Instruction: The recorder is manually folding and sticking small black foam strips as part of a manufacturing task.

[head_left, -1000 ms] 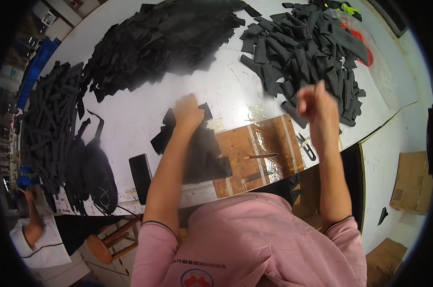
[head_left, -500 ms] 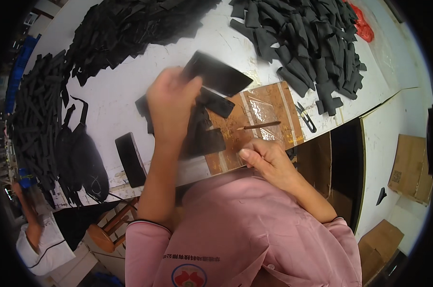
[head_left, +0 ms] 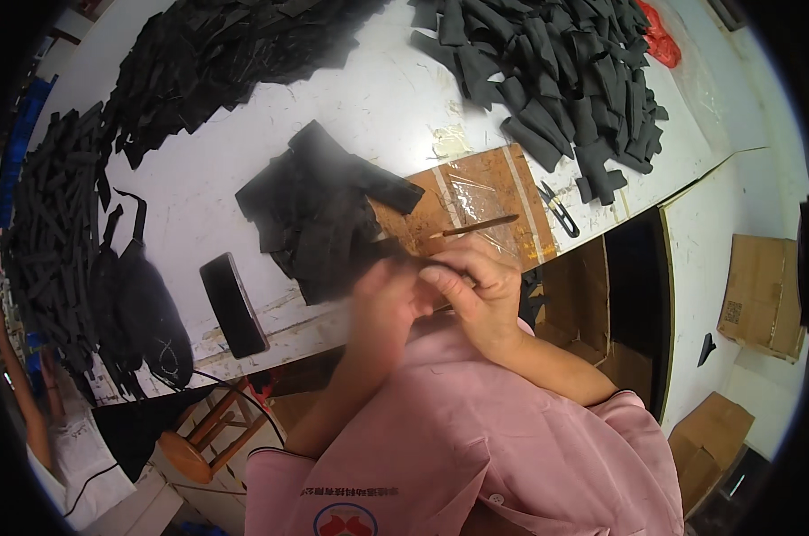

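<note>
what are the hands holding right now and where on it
Both hands pinch a black fabric piece at its lower right edge: the left hand is blurred beside it, and the right hand meets it at the fingertips. The exact grip cannot be told.

Black fabric pieces (head_left: 329, 214): a small loose stack of flat, dark cut strips and panels, matte, edges uneven, overlapping at several angles. The topmost strip lies slantwise, its far end reaching over a brown cardboard sheet (head_left: 476, 201) on the white worktable (head_left: 208, 179). The near edge of the stack (blurred here, so the exact grip cannot be told) is lifted toward the person, where the left hand (head_left: 382, 299) and right hand (head_left: 476, 286) meet close together at it. The rest of the stack rests flat on the tabletop.
</note>
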Demonstrator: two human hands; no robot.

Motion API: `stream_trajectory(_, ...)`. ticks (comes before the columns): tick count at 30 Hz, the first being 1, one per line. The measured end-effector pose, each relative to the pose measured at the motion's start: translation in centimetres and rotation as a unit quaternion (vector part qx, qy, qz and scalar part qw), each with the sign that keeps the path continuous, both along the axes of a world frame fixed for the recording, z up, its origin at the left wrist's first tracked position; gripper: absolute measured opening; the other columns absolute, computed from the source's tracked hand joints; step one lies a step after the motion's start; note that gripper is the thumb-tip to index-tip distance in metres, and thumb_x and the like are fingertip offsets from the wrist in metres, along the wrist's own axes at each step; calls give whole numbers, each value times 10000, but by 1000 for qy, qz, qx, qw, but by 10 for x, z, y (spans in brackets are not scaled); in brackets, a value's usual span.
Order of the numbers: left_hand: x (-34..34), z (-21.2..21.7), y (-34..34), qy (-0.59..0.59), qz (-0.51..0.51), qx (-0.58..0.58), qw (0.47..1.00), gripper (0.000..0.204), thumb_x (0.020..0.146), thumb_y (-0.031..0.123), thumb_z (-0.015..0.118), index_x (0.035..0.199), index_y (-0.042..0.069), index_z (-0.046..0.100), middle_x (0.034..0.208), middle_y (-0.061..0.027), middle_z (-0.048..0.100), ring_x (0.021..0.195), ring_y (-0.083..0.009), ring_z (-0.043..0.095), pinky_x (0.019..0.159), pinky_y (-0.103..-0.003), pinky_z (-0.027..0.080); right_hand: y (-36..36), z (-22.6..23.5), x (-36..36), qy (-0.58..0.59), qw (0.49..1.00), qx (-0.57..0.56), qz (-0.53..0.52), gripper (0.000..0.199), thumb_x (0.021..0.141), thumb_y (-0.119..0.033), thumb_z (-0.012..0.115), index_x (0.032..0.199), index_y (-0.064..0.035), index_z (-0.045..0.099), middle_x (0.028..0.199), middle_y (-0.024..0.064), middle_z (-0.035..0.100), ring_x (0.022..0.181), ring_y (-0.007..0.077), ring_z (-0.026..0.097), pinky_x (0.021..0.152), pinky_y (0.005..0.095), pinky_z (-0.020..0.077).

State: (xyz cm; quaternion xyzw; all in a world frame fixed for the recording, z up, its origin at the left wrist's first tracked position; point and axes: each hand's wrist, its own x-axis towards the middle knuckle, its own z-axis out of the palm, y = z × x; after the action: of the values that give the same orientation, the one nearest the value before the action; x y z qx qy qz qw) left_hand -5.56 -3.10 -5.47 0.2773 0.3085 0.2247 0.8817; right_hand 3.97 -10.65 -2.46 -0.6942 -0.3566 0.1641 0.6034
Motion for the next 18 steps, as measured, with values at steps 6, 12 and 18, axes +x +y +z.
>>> stream_trajectory(6, 3, 16, -15, 210, 16, 351, 912, 328, 854, 102, 496, 1138, -15, 384, 816, -32, 519, 703, -47, 474, 537, -152, 394, -6, -1, 14, -153, 986, -62, -30, 138, 651, -35, 683, 689, 1, 555, 654, 105, 543, 564, 217, 544, 485, 294, 427)
stream_trajectory(12, 9, 56, -9, 151, -26, 290, 945, 107, 827, 96, 534, 871, -1, 524, 690, -1, 515, 581, -30, 444, 527, -154, 370, -12, -3, 21, -251, 967, -50, 4, 232, 518, 14, 680, 692, 0, 527, 686, 103, 524, 589, 255, 520, 499, 313, 417)
stream_trajectory(18, 17, 58, -6, 129, -45, 224, 965, 102, 811, 107, 555, 820, 9, 529, 655, 2, 516, 549, -33, 448, 493, -157, 357, -13, -12, 25, -309, 951, -17, 2, 179, 574, -56, 656, 696, -11, 534, 621, 92, 483, 526, 242, 484, 457, 308, 383)
